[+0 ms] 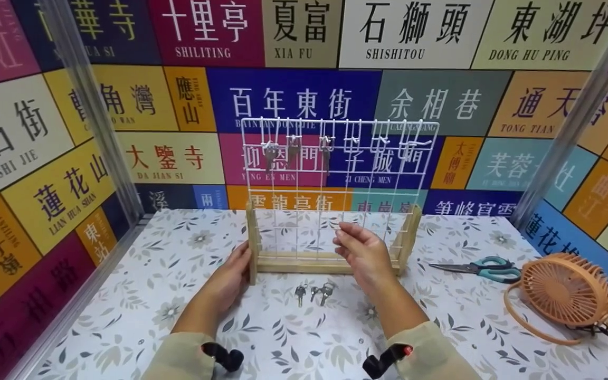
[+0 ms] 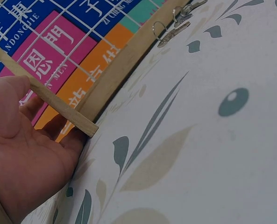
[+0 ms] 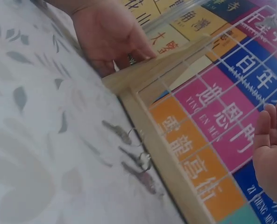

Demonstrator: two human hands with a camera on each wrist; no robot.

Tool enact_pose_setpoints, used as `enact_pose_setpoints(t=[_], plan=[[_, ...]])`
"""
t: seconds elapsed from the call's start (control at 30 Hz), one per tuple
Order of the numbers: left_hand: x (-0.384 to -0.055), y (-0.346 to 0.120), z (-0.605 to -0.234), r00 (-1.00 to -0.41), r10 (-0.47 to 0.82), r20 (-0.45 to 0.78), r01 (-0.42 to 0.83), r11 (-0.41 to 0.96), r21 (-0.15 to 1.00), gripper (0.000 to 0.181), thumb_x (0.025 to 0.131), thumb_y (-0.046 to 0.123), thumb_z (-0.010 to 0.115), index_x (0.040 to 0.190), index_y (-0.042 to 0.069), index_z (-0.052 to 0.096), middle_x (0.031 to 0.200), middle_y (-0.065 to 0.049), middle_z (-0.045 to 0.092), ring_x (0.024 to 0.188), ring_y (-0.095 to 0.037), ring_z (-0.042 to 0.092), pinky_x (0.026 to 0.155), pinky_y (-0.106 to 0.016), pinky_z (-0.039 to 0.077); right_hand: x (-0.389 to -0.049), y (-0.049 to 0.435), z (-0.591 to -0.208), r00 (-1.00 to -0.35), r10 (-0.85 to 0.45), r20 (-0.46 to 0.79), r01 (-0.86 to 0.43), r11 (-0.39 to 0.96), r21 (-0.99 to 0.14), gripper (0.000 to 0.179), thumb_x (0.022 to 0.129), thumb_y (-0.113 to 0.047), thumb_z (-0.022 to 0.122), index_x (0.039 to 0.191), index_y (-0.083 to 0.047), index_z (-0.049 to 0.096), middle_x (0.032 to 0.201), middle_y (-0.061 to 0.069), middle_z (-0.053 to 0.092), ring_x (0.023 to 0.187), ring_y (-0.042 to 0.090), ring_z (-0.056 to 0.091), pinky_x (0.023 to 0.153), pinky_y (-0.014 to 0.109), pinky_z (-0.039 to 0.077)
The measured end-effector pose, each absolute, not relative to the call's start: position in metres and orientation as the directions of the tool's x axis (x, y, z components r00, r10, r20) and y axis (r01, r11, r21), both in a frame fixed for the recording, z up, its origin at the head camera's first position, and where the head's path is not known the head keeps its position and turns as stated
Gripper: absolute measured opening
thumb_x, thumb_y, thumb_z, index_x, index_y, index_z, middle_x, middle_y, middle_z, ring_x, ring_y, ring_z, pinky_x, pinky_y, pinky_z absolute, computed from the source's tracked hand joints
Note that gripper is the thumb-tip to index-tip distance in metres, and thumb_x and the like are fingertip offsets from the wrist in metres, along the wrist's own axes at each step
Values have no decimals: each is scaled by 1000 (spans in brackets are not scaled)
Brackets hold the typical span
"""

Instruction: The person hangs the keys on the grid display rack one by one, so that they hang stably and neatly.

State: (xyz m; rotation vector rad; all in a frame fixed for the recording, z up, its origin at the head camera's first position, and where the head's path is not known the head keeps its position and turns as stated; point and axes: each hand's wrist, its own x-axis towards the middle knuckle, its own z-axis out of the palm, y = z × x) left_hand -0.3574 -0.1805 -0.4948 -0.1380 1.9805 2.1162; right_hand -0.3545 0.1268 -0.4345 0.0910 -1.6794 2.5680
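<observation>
Probably hanging keys (image 1: 327,290), gripping rack (image 1: 304,268) with left hand (image 1: 234,274); cannot tell any hold in half-curled right hand (image 1: 366,256); perhaps take another.

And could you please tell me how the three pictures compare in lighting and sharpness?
Head view: bright, fairly even light, with the wall lettering mostly legible but the hanging keys soft; left wrist view: dimmer and greyish, the left hand reasonably clear; right wrist view: hazy and low in contrast, the loose keys blurred.

Maroon wall panel (image 1: 209,32): "SHILITING"; tan panel (image 1: 300,34): "XIA FU"; white panel (image 1: 407,34): "SHISHITOU".
</observation>
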Motion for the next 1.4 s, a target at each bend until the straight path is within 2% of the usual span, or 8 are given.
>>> enact_pose_setpoints(t=[0.17,0.33,0.53,0.8,0.93,1.17,1.4], plan=[[-358,-180,-495,-972,117,-206,-215,-69,974,60,111,56,48,167,43,31,177,4,31,167,-23,22,138,-45,18,-357,133,-451,-999,15,38,-41,-343,-938,18,99,-2,73,117,-4,75,101,3,74,93,17,72,86,30,64],[-357,-181,-495,-969,114,-220,-227,-57,972,57,110,58,48,164,48,34,177,4,32,167,-24,23,137,-47,18,-360,136,-470,-999,-33,-13,21,-262,-965,25,97,-2,75,122,-2,74,105,4,73,93,18,73,87,32,64],[-357,-183,-495,-963,105,-247,-253,-48,966,56,108,62,50,162,53,36,176,7,33,166,-24,26,137,-48,19,-364,141,-493,-989,-117,-91,101,-80,-992,37,96,-8,78,131,0,71,107,9,77,90,18,72,75,28,59],[-357,-182,-494,-960,98,-264,-269,-48,962,55,108,62,50,161,55,36,176,8,33,167,-22,25,137,-48,18,-367,149,-507,-989,-130,-73,53,154,-987,35,91,-15,85,122,-1,76,100,2,80,81,15,70,70,26,57],[-357,-181,-493,-961,104,-255,-261,-49,964,54,108,61,50,161,55,36,176,8,33,167,-23,25,138,-49,17,-367,151,-511,-984,-168,-56,10,261,-965,31,90,-13,84,118,-2,78,102,5,80,78,14,68,67,25,56],[-355,-181,-494,-970,143,-195,-207,-75,976,57,112,54,46,167,42,31,177,0,33,166,-27,26,138,-48,17,-366,149,-512,-965,-260,20,-124,391,-912,34,87,-6,84,119,0,76,112,12,79,91,13,69,78,25,57],[-356,-181,-495,-970,141,-198,-211,-79,974,56,113,53,46,166,42,32,177,1,32,167,-26,24,138,-47,17,-365,146,-512,-966,-257,38,-166,499,-850,34,83,-4,86,116,-6,79,106,7,77,89,14,67,81,27,56]])
